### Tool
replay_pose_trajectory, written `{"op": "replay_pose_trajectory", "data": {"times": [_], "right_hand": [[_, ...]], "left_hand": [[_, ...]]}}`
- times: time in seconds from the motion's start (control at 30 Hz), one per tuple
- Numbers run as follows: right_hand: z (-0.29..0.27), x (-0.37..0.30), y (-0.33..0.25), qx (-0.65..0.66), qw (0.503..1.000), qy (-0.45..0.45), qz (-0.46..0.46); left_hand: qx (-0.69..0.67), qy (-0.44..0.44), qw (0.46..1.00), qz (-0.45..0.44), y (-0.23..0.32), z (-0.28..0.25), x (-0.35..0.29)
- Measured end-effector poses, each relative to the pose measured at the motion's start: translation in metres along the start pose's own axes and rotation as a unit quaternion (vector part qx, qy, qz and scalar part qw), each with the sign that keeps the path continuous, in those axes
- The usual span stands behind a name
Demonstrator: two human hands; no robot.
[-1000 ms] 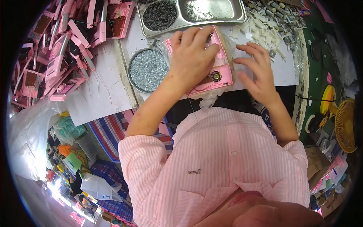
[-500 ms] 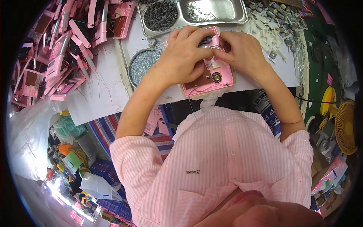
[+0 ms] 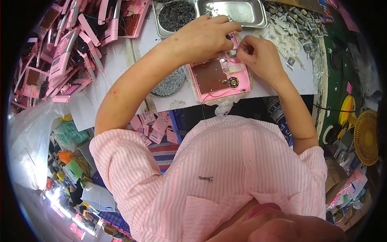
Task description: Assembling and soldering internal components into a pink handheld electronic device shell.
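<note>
A pink plastic housing lies open on the table before me, its brown inner panel facing up. A round black part with a metal centre and thin wires sit inside it. My left hand is over the housing's far end, near the metal tray, fingers bent and apart; nothing shows in them. At the housing's right edge my right hand has thumb and forefinger closed together beside a small metal part. Whatever lies between those fingertips is hidden.
The divided metal tray holds dark springs. A round dish of small silvery pieces stands left of the housing, partly under my left forearm. Pink casings are heaped at far left; white plastic parts and small motors at far right.
My left hand has moved away from the housing's middle, up toward the tray, uncovering the brown panel. My right hand has shifted slightly down and stays at the housing's right edge.
</note>
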State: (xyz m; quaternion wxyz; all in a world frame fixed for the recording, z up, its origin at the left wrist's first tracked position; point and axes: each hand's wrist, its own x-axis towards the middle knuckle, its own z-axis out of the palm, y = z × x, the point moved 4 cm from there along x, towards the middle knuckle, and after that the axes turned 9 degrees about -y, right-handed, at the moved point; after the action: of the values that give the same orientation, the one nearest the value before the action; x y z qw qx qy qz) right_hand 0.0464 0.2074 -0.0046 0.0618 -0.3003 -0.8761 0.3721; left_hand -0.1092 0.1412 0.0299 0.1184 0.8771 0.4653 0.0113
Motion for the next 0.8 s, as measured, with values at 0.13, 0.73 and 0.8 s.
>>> {"op": "replay_pose_trajectory", "data": {"times": [0.13,0.73,0.8], "right_hand": [[0.005,0.0,-0.008,-0.11,0.993,0.004,0.036],[0.005,-0.001,0.029,0.146,0.986,-0.056,0.057],[0.003,-0.003,0.019,0.092,0.993,-0.051,0.053]], "left_hand": [[0.031,0.062,0.997,-0.035,0.008,0.01,-0.009],[0.105,0.167,0.976,-0.095,0.049,0.038,-0.051],[0.104,0.174,0.974,-0.1,0.047,0.037,-0.055]]}}
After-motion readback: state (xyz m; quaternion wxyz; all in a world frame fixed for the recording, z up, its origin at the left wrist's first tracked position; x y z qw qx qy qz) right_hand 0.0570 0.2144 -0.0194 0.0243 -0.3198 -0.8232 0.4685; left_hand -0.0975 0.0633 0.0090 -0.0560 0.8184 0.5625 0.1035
